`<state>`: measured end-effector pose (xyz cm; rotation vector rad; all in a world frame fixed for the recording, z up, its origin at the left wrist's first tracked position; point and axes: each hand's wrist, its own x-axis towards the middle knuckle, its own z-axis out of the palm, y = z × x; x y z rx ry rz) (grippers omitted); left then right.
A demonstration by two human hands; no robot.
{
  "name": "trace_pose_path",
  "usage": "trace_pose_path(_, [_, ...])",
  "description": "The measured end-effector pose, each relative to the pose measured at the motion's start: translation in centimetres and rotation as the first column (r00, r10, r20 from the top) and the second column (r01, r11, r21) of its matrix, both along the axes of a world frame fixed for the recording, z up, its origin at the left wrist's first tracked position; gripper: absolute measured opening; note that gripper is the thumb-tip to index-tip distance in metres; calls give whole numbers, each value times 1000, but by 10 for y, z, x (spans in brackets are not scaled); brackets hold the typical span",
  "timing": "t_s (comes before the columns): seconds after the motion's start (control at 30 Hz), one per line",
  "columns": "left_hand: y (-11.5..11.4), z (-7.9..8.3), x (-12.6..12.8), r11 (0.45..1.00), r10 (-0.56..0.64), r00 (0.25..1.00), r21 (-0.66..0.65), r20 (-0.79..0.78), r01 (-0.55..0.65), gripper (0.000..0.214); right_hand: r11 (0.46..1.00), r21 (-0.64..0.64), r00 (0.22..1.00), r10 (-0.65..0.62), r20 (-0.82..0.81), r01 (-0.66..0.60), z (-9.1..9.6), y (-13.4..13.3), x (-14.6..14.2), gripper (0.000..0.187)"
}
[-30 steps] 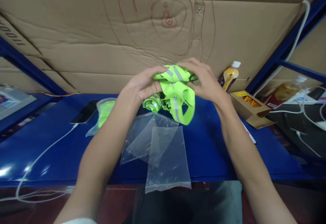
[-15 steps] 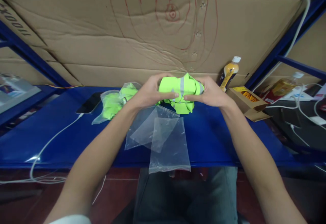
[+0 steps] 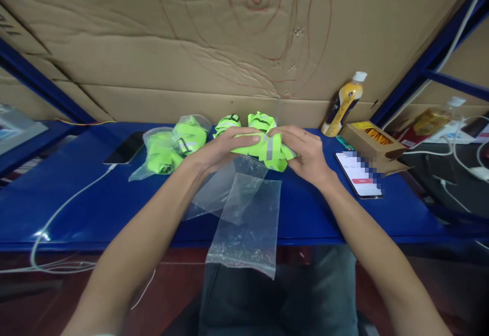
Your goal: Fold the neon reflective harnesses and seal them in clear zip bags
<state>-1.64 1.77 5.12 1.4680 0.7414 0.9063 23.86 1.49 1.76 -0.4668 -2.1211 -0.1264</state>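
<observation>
Between my two hands, just above the blue table, is a folded neon-yellow reflective vest (image 3: 277, 156) with a grey stripe. My left hand (image 3: 225, 146) grips its left side, thumb along the top. My right hand (image 3: 305, 153) is bent over its right end, fingers partly hidden. Below the vest lie clear zip bags (image 3: 248, 224), one hanging over the table's front edge. Behind my hands sit two neon bundles, a left one (image 3: 228, 122) and a right one (image 3: 262, 120). Left of them are bagged neon bundles (image 3: 162, 155).
A dark phone (image 3: 124, 148) on a white cable lies at the left of the blue table (image 3: 76, 193). On the right are a lit phone (image 3: 359, 175), a yellow drink bottle (image 3: 344, 104) and an open carton (image 3: 372, 147). A cardboard wall (image 3: 153, 60) stands behind.
The vest is pressed flatter and lower, and my right hand has turned over its end. The view has shifted, and the neon bundles behind and the lit phone now show.
</observation>
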Motion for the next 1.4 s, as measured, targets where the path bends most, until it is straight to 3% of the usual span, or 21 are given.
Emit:
trace_pose_path(0.17, [-9, 3, 7, 995, 95, 988, -48, 120, -89, 51, 979, 122, 987, -163, -9, 163, 0, 5, 1, 51])
trace_pose_path(0.23, [-8, -1, 10, 994, 96, 984, -60, 153, -88, 49, 990, 61, 990, -131, 51, 127, 5, 4, 2, 56])
trace_pose_path(0.3, [-3, -6, 12, 993, 119, 979, -28, 165, -116, 52, 996, -77, 991, -35, 130, 45, 11, 2, 3, 65])
trace_pose_path(0.4, [3, -15, 14, 959, 211, 971, 167, 114, -229, 62, 965, -257, 991, 77, 111, -46, 14, 1, 5, 83])
trace_pose_path(0.47, [2, -18, 15, 887, 265, 963, 380, 47, -262, 63, 952, -306, 998, 46, 41, -31, 13, 2, 5, 87])
trace_pose_path(0.53, [-2, -17, 16, 814, 268, 963, 539, -14, -219, 61, 929, -371, 1000, -21, -19, 12, 12, 5, 6, 83])
trace_pose_path(0.63, [-10, -11, 16, 752, 198, 977, 652, -82, -98, 57, 833, -553, 992, -43, -118, -30, 12, 9, 8, 83])
trace_pose_path(0.73, [-14, -4, 11, 703, 130, 985, 711, -114, -11, 52, 702, -686, 965, 11, -260, -193, 14, 7, 4, 86])
trace_pose_path(0.83, [-13, -2, 9, 689, 103, 990, 725, -99, 1, 48, 526, -779, 920, 19, -391, -342, 13, 1, -2, 75])
trace_pose_path(0.9, [-11, -6, 12, 712, 108, 992, 701, -60, -35, 51, 452, -802, 894, -22, -448, -391, 11, -3, -5, 68])
trace_pose_path(0.97, [-9, -14, 20, 796, 115, 993, 596, 18, -103, 56, 469, -795, 889, -46, -456, -384, 9, -4, -6, 64])
trace_pose_path(1.03, [-8, -23, 28, 872, 168, 976, 440, 142, -214, 55, 566, -757, 907, -40, -420, -326, 7, -4, -7, 61])
trace_pose_path(1.13, [-9, -33, 39, 873, 278, 922, 329, 270, -359, 41, 714, -658, 927, -32, -372, -239, 4, -5, -15, 54])
trace_pose_path(1.17, [-10, -35, 41, 871, 283, 915, 324, 286, -370, 35, 731, -642, 923, -40, -382, -233, 3, -6, -19, 52])
trace_pose_path(1.3, [-16, -40, 51, 898, 224, 889, 270, 399, -347, 24, 704, -640, 855, -92, -510, -306, -2, -12, -32, 40])
trace_pose_path(1.4, [-18, -47, 57, 896, 239, 883, 259, 404, -362, 32, 753, -579, 825, -86, -559, -314, -6, -15, -34, 27])
